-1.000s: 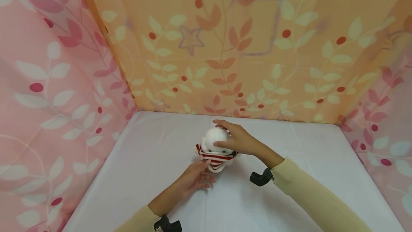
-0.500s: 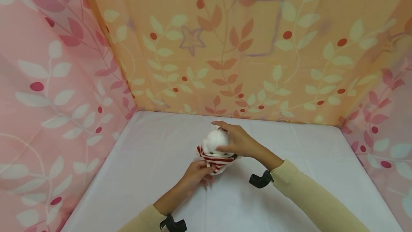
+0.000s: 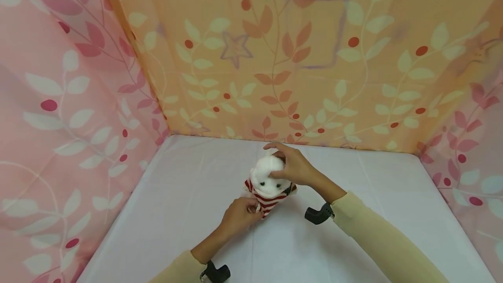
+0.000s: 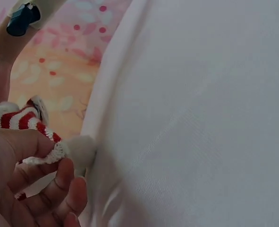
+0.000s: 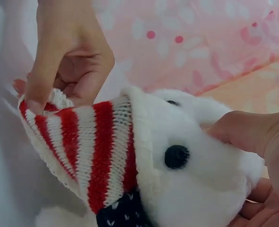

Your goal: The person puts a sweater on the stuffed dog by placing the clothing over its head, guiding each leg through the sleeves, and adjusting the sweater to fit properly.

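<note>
A white plush toy (image 3: 267, 170) with black eyes wears a red-and-white striped knitted garment (image 3: 269, 203). In the right wrist view, a navy piece with white flecks (image 5: 125, 211) shows at the garment's side. My right hand (image 3: 295, 167) grips the toy's head, thumb on its front and fingers round the back. With thumb and forefinger, my left hand (image 3: 240, 214) pinches the white hem (image 4: 59, 151) at the garment's lower end. In the left wrist view, a rounded white part of the toy (image 4: 81, 150) pokes out beyond the hem.
A white cloth (image 3: 188, 182) covers the tabletop. Behind it hangs an orange leaf-print curtain (image 3: 220, 77), with pink printed fabric (image 3: 78, 143) on the left side and more on the right. Each wrist carries a black camera mount (image 3: 319, 214).
My left hand has gone from touching the garment with loose fingers to pinching its hem. The toy's head has tipped, so both eyes show more. The right hand keeps its grip.
</note>
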